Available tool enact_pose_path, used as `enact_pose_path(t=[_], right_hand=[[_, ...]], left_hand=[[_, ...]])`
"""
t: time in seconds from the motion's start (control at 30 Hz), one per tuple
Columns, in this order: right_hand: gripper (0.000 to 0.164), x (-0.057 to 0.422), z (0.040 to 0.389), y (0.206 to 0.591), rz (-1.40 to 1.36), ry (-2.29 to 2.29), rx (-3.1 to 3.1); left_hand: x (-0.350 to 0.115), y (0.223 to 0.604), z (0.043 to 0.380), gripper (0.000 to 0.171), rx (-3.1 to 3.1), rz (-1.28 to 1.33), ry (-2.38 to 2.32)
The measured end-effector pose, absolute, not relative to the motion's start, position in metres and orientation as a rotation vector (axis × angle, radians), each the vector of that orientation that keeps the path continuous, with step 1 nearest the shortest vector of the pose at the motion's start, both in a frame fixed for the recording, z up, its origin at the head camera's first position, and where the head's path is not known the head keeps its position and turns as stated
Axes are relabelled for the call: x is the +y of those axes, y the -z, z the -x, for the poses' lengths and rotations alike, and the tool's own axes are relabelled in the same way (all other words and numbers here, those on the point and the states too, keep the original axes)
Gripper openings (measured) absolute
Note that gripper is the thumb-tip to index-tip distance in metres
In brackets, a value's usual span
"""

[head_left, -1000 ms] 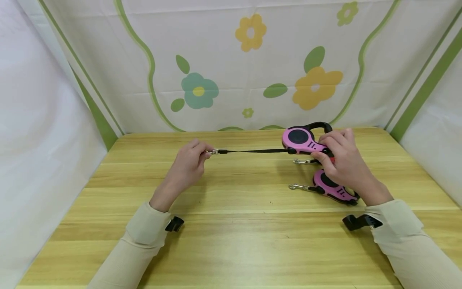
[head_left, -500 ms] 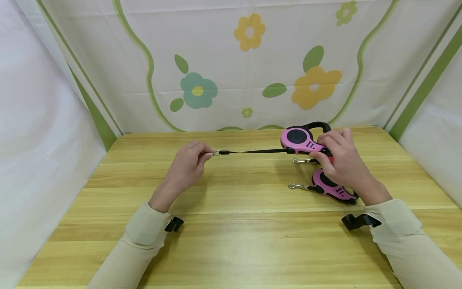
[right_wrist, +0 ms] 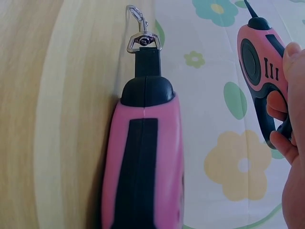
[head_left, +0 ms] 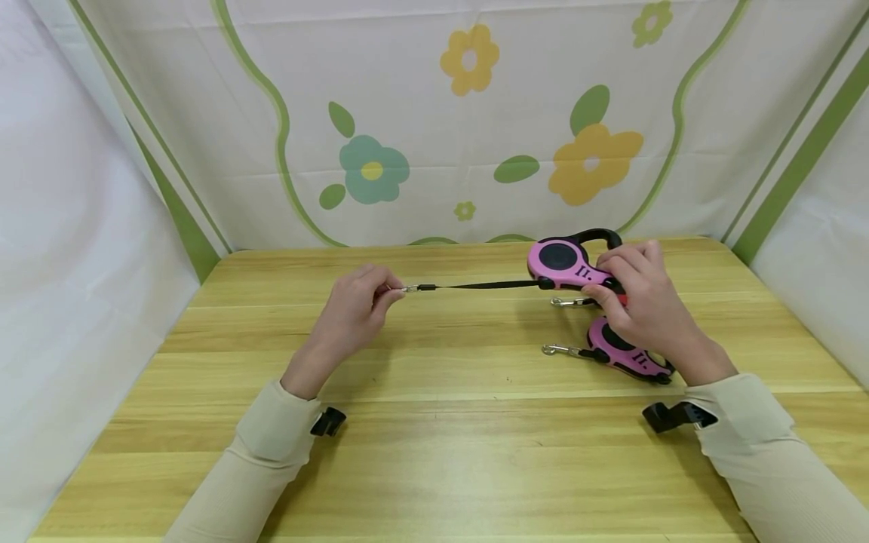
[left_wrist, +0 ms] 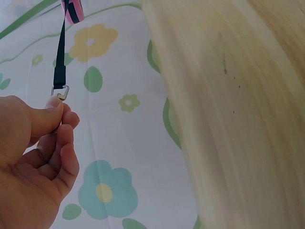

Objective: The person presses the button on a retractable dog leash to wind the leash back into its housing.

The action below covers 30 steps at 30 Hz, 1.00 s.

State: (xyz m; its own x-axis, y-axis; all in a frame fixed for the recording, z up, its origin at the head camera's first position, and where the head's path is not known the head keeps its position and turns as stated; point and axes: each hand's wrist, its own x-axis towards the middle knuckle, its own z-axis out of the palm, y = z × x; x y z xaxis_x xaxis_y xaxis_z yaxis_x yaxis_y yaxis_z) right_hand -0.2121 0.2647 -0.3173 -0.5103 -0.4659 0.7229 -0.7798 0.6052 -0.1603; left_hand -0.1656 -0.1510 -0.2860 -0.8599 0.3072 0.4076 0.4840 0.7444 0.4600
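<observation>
My right hand (head_left: 645, 302) grips a pink and black retractable dog leash (head_left: 560, 256) by its handle, raised over the far right of the table. Its black strap (head_left: 489, 285) runs out to the left, nearly straight. At the strap's end, my left hand (head_left: 356, 309) pinches the metal snap hook (head_left: 410, 288) between thumb and fingers; the left wrist view shows part of the hook (left_wrist: 59, 91) above the thumb. A second pink leash (head_left: 627, 354) lies on the table below my right hand, its hook (head_left: 560, 350) pointing left.
Another metal hook (head_left: 573, 302) shows beneath the held leash; whatever it belongs to is mostly hidden by my right hand. The wooden table (head_left: 441, 452) ends at a flower-printed white cloth (head_left: 434, 151) behind, with white cloth at both sides.
My left fingertips and the hook have shifted very slightly to the right, and the hook has turned a little. My right hand and the leash body have hardly moved.
</observation>
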Motion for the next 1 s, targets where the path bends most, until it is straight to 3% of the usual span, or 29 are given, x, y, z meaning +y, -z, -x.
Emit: enact_pose_path(t=[1.0], right_hand=[[0.070,0.2622,0.2114,0.3179,-0.989,-0.628,-2.176]], left_hand=[[-0.1466,0.2865,0.1655,0.013,-2.590,0.722,0.797]])
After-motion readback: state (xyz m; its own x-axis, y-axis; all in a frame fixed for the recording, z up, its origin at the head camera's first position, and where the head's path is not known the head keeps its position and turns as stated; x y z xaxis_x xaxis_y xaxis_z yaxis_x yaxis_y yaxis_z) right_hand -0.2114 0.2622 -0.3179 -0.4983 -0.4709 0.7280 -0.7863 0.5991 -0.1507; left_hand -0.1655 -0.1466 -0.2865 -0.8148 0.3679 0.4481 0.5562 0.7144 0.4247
